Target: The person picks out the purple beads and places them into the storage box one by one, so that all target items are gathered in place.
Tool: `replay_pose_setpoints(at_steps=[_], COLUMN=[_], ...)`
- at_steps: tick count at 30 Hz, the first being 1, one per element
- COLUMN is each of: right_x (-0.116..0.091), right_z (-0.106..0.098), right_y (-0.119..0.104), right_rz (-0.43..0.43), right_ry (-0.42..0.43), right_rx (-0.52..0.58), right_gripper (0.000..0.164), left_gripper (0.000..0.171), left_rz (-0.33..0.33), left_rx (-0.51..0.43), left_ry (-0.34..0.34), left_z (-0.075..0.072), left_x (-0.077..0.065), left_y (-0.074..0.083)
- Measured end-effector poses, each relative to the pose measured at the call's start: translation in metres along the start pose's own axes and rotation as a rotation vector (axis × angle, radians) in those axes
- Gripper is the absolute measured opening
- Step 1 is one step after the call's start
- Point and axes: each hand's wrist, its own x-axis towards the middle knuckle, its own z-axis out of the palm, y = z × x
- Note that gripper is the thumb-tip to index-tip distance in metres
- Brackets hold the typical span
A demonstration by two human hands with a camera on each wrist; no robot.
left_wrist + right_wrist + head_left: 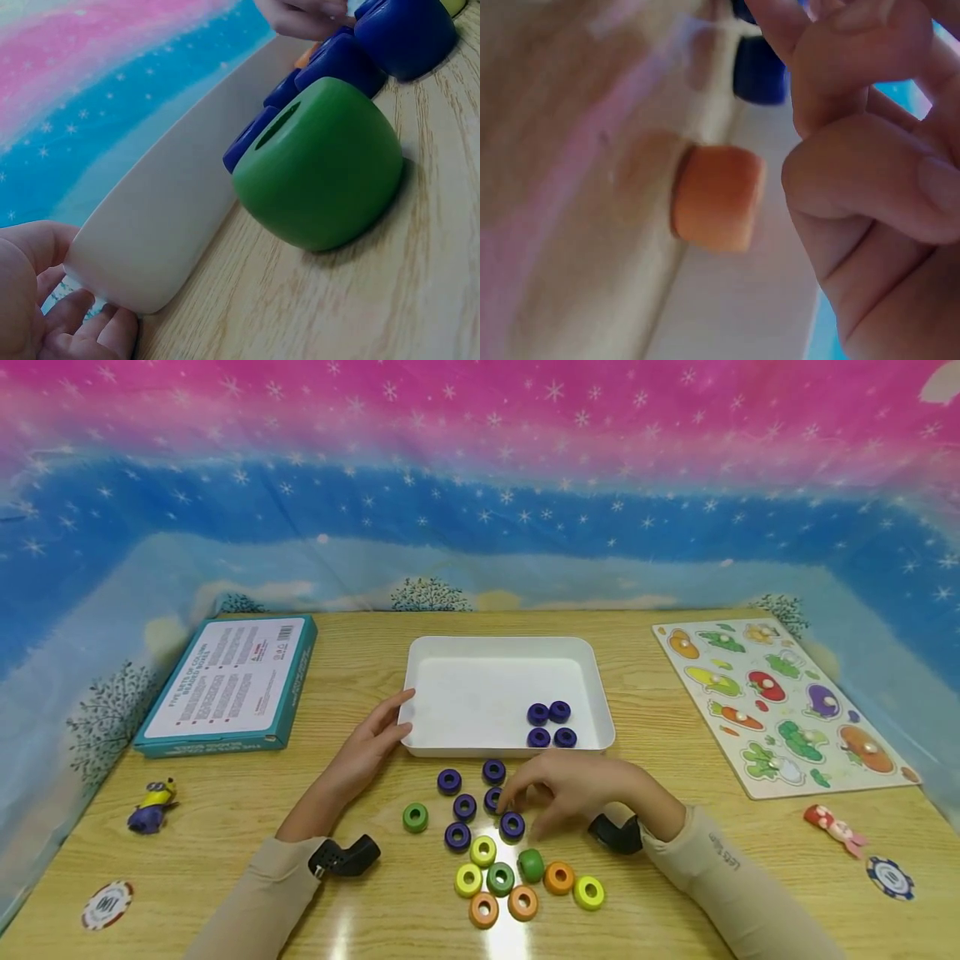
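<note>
Gripping white tray [472, 693], left hand [366, 752] part-curled

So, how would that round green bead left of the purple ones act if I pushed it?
The smooth, rounded green bead would probably slide before rolling, since it sits hole-up on the wood-grain tabletop. Tipped over, its curved sides could let it roll. Its even, undented surface suggests it's likely stiff.

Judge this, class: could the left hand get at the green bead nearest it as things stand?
Probably yes: only bare tabletop shows between the left hand and that green bead, the loose purple beads lying to its right. The hand would likely just need to release the white tray.
</note>
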Motion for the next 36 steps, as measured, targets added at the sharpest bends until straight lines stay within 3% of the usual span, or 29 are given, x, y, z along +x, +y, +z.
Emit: replay_pose_setpoints(at_steps=[5, 17, 22, 28, 36], right_x=[0.005, 0.008, 0.002, -0.005, -0.002], right_z=[0.006, 0.008, -0.004, -0.029, -0.048], right_y=[-0.002, -0.002, -0.003, -0.003, 0.015], right_rz=[-0.011, -0.045, -0.030, -0.003, 0.125], right_ry=[-0.003, 0.004, 0.040, 0.145, 0.263], right_rx=[-0.069, -0.063, -0.017, -0.016, -0.019], right_gripper=[0.038, 0.032, 0.029, 0.031, 0.032], left_gripper=[0.045, 0.046, 0.046, 0.046, 0.045], left_rz=[0.004, 0.013, 0.019, 0.021, 0.004], left_rx=[0.002, -0.017, -0.012, -0.002, 0.018], left_ry=[0.003, 0.001, -0.006, -0.004, 0.006], left_z=[0.000, -0.001, -0.002, -0.001, 0.000], left_x=[0.001, 0.000, 0.000, 0.000, 0.000], left_y=[0.000, -0.001, -0.001, -0.001, 0.000])
